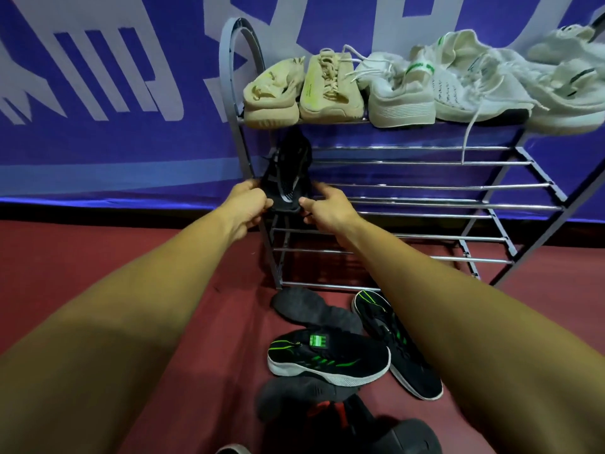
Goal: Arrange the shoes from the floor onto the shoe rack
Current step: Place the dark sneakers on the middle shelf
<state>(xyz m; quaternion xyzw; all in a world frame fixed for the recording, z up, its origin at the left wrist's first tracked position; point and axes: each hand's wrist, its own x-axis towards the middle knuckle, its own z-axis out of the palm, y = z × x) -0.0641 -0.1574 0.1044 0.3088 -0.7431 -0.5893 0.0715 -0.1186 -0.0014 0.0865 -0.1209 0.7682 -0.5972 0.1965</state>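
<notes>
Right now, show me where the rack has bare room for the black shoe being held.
Top shelf is crowded: beige pair and white sneakers fill what shows. The chrome rails below are bare right of the black shoe. Floor before the rack is cluttered with black-and-green sneakers; red floor left of it is bare.
</notes>
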